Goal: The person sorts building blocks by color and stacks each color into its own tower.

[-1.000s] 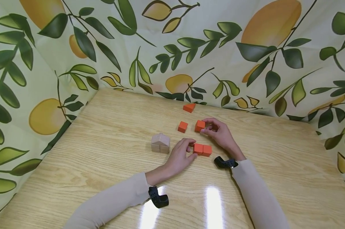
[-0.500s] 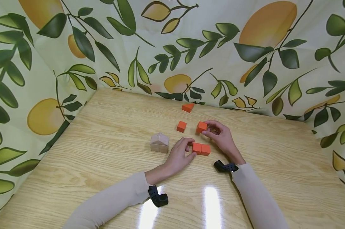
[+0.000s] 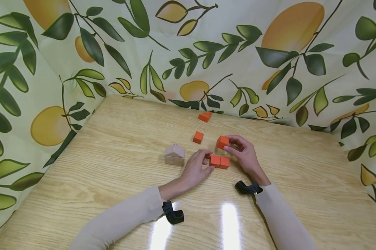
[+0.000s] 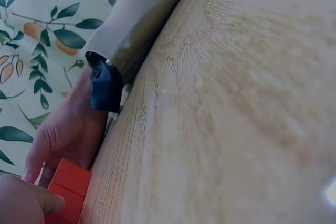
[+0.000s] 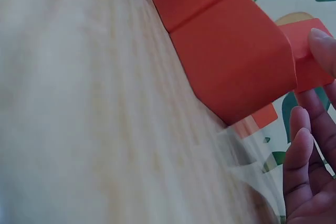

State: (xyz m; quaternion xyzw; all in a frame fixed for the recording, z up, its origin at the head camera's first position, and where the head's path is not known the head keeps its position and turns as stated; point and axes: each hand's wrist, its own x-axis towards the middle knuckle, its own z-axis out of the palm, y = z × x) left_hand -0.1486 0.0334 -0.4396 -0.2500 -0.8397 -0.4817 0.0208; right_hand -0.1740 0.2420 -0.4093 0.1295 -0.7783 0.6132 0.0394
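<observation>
While the left hand (image 3: 192, 172) brackets the left block (image 3: 214, 161), thumb on its near side and fingers on its far side in what looks like a light pinch, the pale stack (image 3: 174, 155) stands just to that hand's left, so the wrist there should shift little. Beyond its fingertips lie a loose cube (image 3: 198, 137) and, farther off, a wedge (image 3: 205, 117). The right block (image 3: 224, 163) sits up against the left one, on the side away from the left hand; pressure should steady both blocks without skewing their seam. Just past them is the held cube (image 3: 222, 142), pinched between thumb and fingers of the right hand (image 3: 244, 152) and seemingly off the table (image 3: 113, 180); a level grip with the underside free would suit it. For room, the wood runs wide to the left hand's left, beyond the stack; ahead, the far edge meets the fabric (image 3: 122, 52) just past the wedge. The tightest spot is between the left fingertips and the held cube, while plenty of tabletop extends to the right hand's right.
</observation>
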